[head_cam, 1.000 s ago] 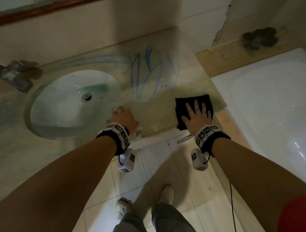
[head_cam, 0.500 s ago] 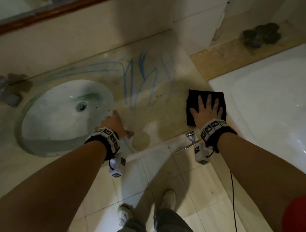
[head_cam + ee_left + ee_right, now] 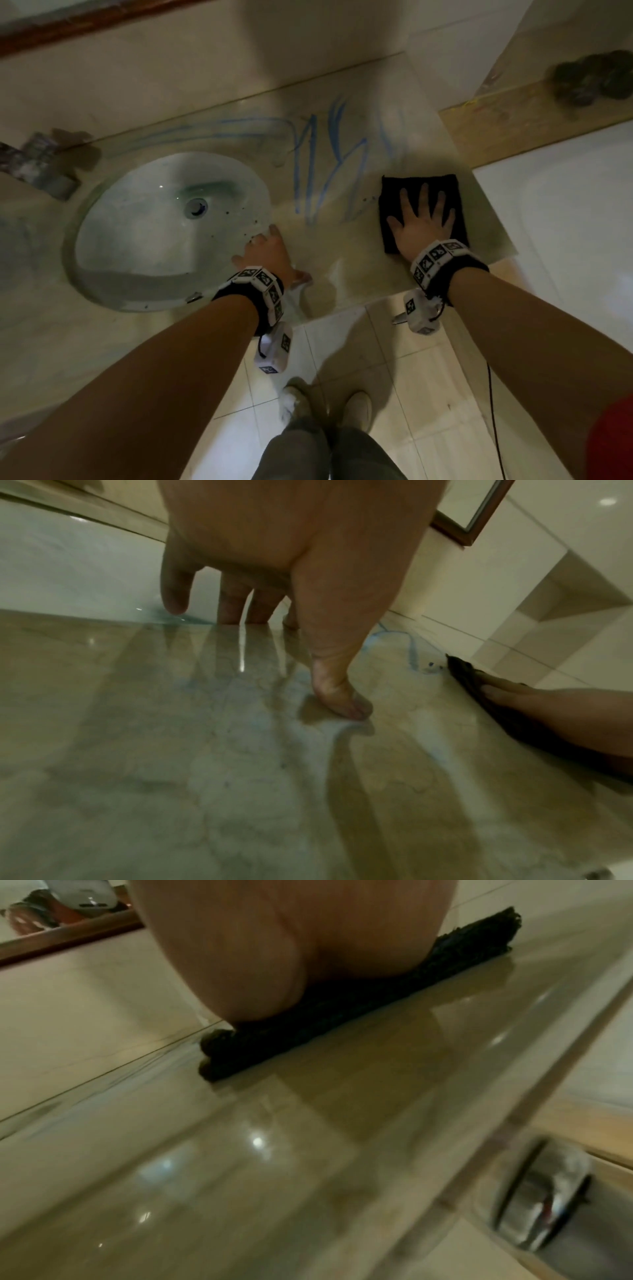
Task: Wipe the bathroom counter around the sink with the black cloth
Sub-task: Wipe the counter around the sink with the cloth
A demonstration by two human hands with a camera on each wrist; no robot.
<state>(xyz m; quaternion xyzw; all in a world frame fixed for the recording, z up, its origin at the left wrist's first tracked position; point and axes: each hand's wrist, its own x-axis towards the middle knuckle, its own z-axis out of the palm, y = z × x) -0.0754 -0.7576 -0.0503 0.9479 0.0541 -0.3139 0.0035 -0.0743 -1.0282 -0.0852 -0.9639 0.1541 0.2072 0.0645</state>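
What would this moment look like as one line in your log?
step: wiping | right hand: flat on black cloth, fingers spread | left hand: resting on counter beside sink | blue marks: unwiped

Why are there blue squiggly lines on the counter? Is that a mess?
Yes, that looks odd. Blue scribble marks streak the counter between the sink and the black cloth, curving behind the basin too. Dark specks dot the sink's right side. The right hand presses the cloth flat beside the marks.
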